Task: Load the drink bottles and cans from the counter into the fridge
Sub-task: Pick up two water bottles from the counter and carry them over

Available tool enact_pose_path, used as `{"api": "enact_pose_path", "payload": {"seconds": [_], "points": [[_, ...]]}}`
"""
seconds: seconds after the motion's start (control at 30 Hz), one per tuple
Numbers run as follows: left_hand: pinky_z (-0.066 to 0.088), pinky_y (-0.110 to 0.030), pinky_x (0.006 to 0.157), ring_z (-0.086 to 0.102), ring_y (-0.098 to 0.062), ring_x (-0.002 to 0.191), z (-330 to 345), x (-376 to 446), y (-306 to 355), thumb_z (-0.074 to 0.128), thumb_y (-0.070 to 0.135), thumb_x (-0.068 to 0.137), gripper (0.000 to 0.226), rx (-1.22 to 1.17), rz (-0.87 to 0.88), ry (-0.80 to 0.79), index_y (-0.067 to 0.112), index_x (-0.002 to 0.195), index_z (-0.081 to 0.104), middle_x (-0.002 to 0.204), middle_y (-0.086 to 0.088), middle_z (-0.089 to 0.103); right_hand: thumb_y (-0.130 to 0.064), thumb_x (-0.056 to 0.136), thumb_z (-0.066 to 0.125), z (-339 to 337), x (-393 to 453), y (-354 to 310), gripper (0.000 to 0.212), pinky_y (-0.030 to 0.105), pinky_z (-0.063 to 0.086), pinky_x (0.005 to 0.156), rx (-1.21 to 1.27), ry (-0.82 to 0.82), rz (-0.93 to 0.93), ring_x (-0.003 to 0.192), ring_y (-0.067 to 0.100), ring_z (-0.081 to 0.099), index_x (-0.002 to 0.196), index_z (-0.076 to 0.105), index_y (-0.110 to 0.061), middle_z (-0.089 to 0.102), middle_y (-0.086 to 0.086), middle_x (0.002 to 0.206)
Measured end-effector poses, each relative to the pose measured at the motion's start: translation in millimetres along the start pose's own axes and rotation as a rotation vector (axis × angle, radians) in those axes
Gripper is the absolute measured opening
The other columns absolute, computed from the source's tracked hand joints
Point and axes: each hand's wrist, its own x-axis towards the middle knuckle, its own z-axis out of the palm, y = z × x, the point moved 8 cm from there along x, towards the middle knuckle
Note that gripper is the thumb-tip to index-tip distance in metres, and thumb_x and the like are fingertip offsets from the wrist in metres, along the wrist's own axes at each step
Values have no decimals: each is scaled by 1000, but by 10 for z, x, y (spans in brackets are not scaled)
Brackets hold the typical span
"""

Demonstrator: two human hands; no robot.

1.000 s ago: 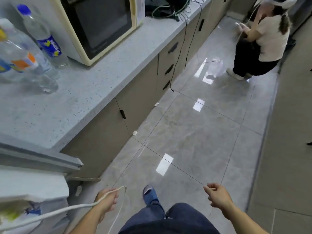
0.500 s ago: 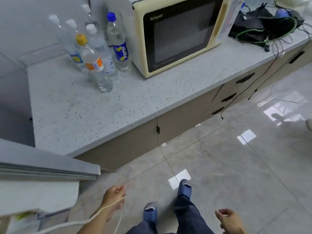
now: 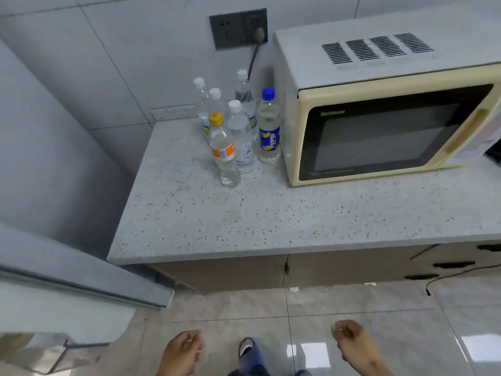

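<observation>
Several clear drink bottles stand in a cluster on the speckled counter (image 3: pixel 244 221), left of the microwave. An orange-capped bottle (image 3: pixel 222 150) is nearest the front. A blue-capped Pepsi bottle (image 3: pixel 268 131) stands right beside the microwave. White-capped bottles (image 3: pixel 240 134) fill the space behind them. The open fridge door (image 3: pixel 81 291) juts in at the lower left. My left hand (image 3: pixel 181 351) and my right hand (image 3: pixel 349 340) hang low over the floor, fingers loosely curled, holding nothing and well short of the counter.
A cream microwave (image 3: pixel 379 118) takes up the right side of the counter. A wall outlet (image 3: pixel 238 28) with a plugged cord sits behind the bottles. Cabinet doors and drawers lie under the counter, and a dark cable (image 3: pixel 447 278) trails on the tiled floor.
My view has swung left to face the counter and bottles squarely. The white cord seen at my left hand earlier no longer shows. Both hands stay low.
</observation>
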Motion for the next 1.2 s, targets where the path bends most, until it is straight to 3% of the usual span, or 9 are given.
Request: {"api": "enact_pose_path", "payload": {"seconds": [0.2, 0.3, 0.53, 0.7, 0.8, 0.9, 1.0, 1.1, 1.2], "points": [[53, -24, 55, 68, -16, 68, 195, 12, 968, 66, 26, 92, 13, -189, 184, -61, 16, 100, 70, 80, -2, 76, -16, 90, 68, 157, -198, -1608, 9, 8, 44, 60, 41, -3, -358, 75, 10, 65, 96, 68, -23, 71, -4, 82], [60, -27, 70, 71, -13, 84, 218, 34, 1770, 64, 33, 92, 16, -176, 373, -110, 33, 108, 66, 94, 4, 74, -17, 92, 67, 179, -304, -2445, 15, 9, 48, 63, 111, -62, -551, 73, 4, 62, 99, 66, -29, 69, -5, 86], [58, -23, 68, 69, -6, 89, -6, 178, 3400, 68, 35, 89, 31, -332, 659, 39, 38, 118, 58, 106, 10, 66, -27, 91, 67, 134, -218, -3935, 17, 7, 48, 63, 94, -35, -757, 80, -3, 61, 106, 63, -35, 68, -10, 92], [49, -14, 69, 60, 1, 104, -141, 309, 3893, 73, 40, 82, 54, -319, 721, 143, 38, 130, 49, 122, 16, 58, -26, 90, 69, 115, -130, -4428, 28, 3, 46, 69, 99, 30, -809, 88, -6, 58, 118, 61, -27, 64, -10, 103], [46, -19, 82, 51, 0, 113, -138, 334, 4181, 76, 52, 71, 71, -252, 792, 175, 47, 132, 39, 129, 21, 48, -27, 91, 69, 87, -112, -4639, 35, 6, 47, 68, 118, 51, -835, 90, -5, 60, 124, 58, -28, 60, -13, 112], [39, -14, 78, 50, 11, 107, -50, 400, 4405, 81, 53, 67, 86, -214, 791, 157, 47, 138, 31, 131, 22, 44, -26, 91, 70, 72, -99, -4788, 37, 8, 47, 71, 112, 29, -858, 91, -2, 60, 125, 57, -27, 60, -12, 115], [43, -17, 70, 58, 10, 96, 115, 475, 4481, 82, 49, 68, 84, -213, 748, 119, 48, 135, 32, 125, 21, 51, -25, 91, 69, 51, -101, -4788, 35, 6, 48, 69, 114, -5, -878, 90, -3, 60, 123, 57, -28, 61, -12, 113], [44, -21, 65, 58, 9, 86, 127, 467, 4464, 80, 52, 68, 71, -196, 716, 247, 51, 125, 38, 114, 21, 58, -23, 91, 69, -28, -71, -4684, 33, 5, 47, 68, 163, -37, -862, 88, -6, 58, 121, 58, -30, 60, -11, 111], [52, -28, 73, 63, 0, 91, 230, 433, 4422, 80, 54, 65, 68, -187, 740, 252, 50, 121, 43, 111, 21, 62, -22, 92, 68, -132, -121, -4605, 30, 8, 48, 68, 219, -32, -869, 85, -4, 59, 118, 59, -33, 61, -11, 106]]}}
